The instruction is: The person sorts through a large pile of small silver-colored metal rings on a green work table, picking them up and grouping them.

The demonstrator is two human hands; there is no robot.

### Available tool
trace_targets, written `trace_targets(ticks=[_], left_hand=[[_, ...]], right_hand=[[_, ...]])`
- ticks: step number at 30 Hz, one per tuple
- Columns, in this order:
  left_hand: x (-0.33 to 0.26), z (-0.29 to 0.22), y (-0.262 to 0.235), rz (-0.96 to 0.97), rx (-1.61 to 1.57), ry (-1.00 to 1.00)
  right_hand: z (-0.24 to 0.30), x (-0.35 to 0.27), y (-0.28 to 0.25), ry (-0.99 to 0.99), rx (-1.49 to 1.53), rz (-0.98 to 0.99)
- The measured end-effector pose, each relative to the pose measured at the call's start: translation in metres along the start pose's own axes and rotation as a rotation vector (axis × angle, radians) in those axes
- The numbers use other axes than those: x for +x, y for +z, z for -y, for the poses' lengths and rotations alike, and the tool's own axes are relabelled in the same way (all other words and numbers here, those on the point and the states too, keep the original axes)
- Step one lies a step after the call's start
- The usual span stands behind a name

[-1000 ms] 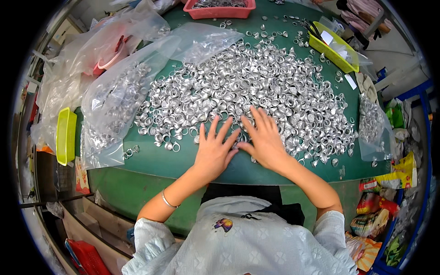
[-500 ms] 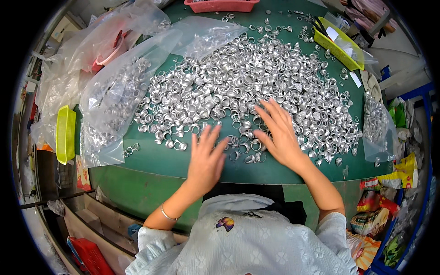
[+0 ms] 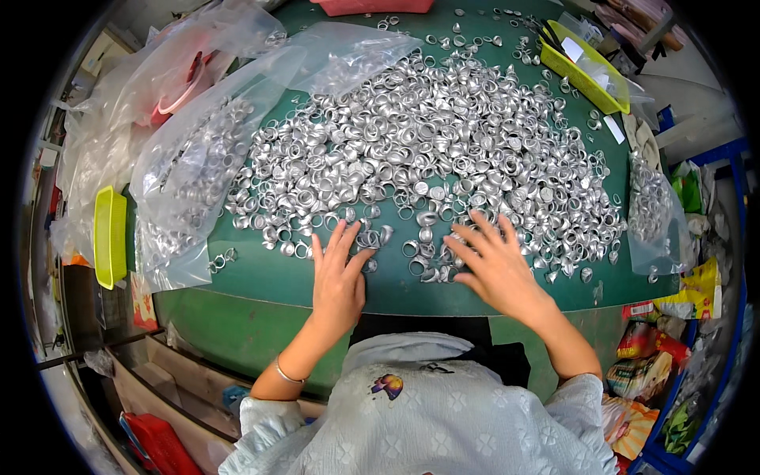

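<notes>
A wide heap of silver-coloured metal rings (image 3: pixel 412 142) covers the middle of the green table (image 3: pixel 388 293). At the heap's near edge, left of centre, my left hand (image 3: pixel 340 273) lies with fingers spread, its fingertips among a few loose rings. My right hand (image 3: pixel 503 265) is spread too, the fingers resting on or just over rings at the near edge, right of centre. Between the hands a small cluster of rings (image 3: pixel 425 249) lies apart from the main heap. No ring is visibly gripped in either hand.
Clear plastic bags (image 3: pixel 190 182) holding rings lie at the left, and another bag of rings (image 3: pixel 649 206) at the right edge. A yellow-green basket (image 3: pixel 586 67) stands far right, a second one (image 3: pixel 111 237) far left. A pink tray (image 3: pixel 372 6) sits at the back.
My right hand has drawn back toward me from the heap, with rings now lying closer between the hands. My left hand has shifted slightly left and nearer.
</notes>
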State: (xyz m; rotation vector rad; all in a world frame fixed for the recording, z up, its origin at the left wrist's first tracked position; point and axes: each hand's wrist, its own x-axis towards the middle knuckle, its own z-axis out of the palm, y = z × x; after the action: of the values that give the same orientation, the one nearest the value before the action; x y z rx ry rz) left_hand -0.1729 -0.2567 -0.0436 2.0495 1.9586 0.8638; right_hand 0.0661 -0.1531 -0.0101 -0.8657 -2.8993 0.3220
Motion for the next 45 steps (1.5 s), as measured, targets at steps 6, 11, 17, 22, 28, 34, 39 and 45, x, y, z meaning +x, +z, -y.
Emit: trace_targets(ticks=[6,11,17,22,28,34,39,45], left_hand=[[0.01,-0.023,0.015,0.017,-0.144,0.089],[0.009,-0.034,0.023,0.134,-0.06,0.205],[0.009,-0.021,0.015,0.025,-0.042,0.082],[0.006,-0.021,0.017,-0.079,-0.086,-0.028],[0.014,-0.023,0.018,-0.046,0.101,-0.096],[0.02,-0.022,0.019,-0.131,-0.003,-0.078],[0.019,-0.026,0.011,-0.27,-0.247,-0.08],[0.006,-0.031,0.005,-0.118,-1.258,-0.412]], right_hand=[[-0.007,-0.007,0.0,0.126,0.189,-0.303],[0.01,0.004,0.006,0.078,0.239,-0.406],[0.026,0.031,0.03,0.141,0.176,-0.46],[0.012,0.025,0.021,0.198,0.241,-0.54],[-0.033,-0.006,-0.004,0.468,-0.043,-0.695],[0.024,0.006,0.007,0.209,0.244,-0.442],[0.05,0.026,0.032,0.129,0.212,-0.293],[0.039,0.024,0.027,0.181,0.467,-0.422]])
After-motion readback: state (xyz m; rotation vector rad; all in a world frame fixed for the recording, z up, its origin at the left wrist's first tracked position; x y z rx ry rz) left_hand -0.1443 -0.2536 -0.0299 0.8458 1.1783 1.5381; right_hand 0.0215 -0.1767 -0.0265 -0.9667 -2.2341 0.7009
